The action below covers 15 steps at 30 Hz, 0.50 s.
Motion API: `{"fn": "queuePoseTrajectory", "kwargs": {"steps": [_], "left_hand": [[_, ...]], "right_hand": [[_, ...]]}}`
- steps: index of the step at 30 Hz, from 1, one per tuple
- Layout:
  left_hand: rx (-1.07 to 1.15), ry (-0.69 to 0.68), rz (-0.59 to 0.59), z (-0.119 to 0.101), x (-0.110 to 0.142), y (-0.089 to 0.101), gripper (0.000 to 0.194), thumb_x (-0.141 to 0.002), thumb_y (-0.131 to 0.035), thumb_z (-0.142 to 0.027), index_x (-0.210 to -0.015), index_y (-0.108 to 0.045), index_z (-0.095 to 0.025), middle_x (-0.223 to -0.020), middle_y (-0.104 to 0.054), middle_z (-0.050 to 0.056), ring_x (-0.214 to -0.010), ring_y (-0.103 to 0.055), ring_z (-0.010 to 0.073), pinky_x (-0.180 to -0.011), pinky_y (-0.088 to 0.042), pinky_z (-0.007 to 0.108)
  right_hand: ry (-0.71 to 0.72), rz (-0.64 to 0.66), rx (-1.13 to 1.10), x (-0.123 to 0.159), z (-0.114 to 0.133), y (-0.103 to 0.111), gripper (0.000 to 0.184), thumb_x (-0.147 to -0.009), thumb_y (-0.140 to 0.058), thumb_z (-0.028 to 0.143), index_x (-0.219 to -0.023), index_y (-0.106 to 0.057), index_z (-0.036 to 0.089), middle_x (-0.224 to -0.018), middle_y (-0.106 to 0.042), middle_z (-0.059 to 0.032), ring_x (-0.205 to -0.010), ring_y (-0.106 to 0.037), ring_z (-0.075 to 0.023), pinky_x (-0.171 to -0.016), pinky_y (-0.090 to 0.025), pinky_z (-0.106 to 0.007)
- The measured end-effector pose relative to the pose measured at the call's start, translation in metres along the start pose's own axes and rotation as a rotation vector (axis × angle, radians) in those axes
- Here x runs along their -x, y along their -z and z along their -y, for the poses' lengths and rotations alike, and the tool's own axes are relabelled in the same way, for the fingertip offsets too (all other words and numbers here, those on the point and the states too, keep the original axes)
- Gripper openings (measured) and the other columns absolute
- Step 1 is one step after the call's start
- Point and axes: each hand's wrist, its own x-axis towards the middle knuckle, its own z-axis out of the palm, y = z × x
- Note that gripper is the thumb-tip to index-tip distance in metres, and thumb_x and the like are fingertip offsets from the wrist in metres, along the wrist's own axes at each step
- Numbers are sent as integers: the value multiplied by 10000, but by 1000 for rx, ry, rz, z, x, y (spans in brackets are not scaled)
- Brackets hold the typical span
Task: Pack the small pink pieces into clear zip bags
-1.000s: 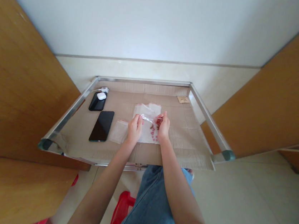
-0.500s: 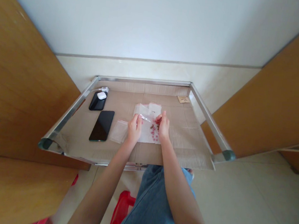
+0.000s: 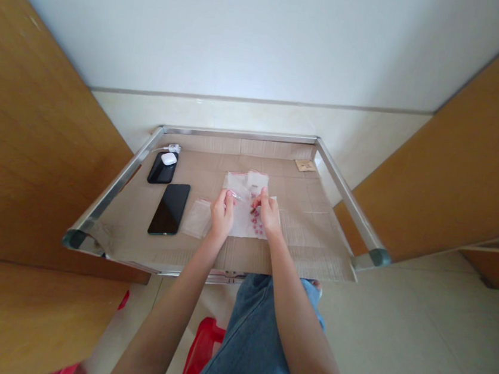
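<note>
My left hand is closed, thumb against fingers, on a small clear plastic bag. My right hand is curled with its fingertips pinched together above small pink and brownish pieces. Whatever the right fingertips hold is too small to make out. The pieces lie scattered on a whitish sheet between and under the hands. Another clear bag with a reddish top edge lies just beyond the hands. More flat clear bags rest left of my left hand.
Cardboard lines the tabletop, and a metal rail runs along its sides and back. A large black phone and a smaller one bearing a white case lie left. A brown packet sits back right. Below stands a red stool.
My right hand has shifted slightly left and its fingers have curled inward over the pink pieces. The left hand keeps its hold on the clear bag and has hardly moved.
</note>
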Motion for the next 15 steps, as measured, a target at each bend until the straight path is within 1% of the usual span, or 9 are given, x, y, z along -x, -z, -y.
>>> {"fn": "queuePoseTrajectory", "kwargs": {"steps": [6, 9, 12, 15], "left_hand": [[35, -16, -46, -2, -2, 3, 323, -915, -358, -409, -811, -561, -180, -643, -571, 5, -593, -536, 115, -602, -411, 229], [44, -20, -61, -5, -5, 5, 311, -902, -391, -410, -874, -593, -175, -699, -605, 24, -636, -560, 122, -627, -425, 237], [114, 26, -80, -11, -6, 6, 300, -873, -446, -422, -894, -607, -170, -741, -629, 36, -649, -576, 124, -634, -444, 244], [224, 94, -111, -20, -3, 7, 282, -841, -500, -424, -857, -612, -165, -743, -638, 35, -632, -583, 118, -614, -463, 241]], "right_hand": [[-30, 4, -29, 3, 2, -1, 590, -742, -433, 694, -442, -526, 195, -524, -594, -22, -524, -539, -113, -535, -390, -227], [-15, 7, -10, 5, 3, -1, 593, -751, -426, 686, -442, -534, 192, -563, -627, -35, -527, -546, -114, -540, -398, -229], [15, -20, 43, 6, 5, 0, 594, -788, -392, 660, -464, -560, 191, -606, -647, -41, -567, -565, -122, -568, -411, -235], [31, -56, 70, 8, 6, 2, 514, -800, -422, 613, -568, -620, 199, -623, -643, -18, -571, -566, -118, -573, -411, -231]]}}
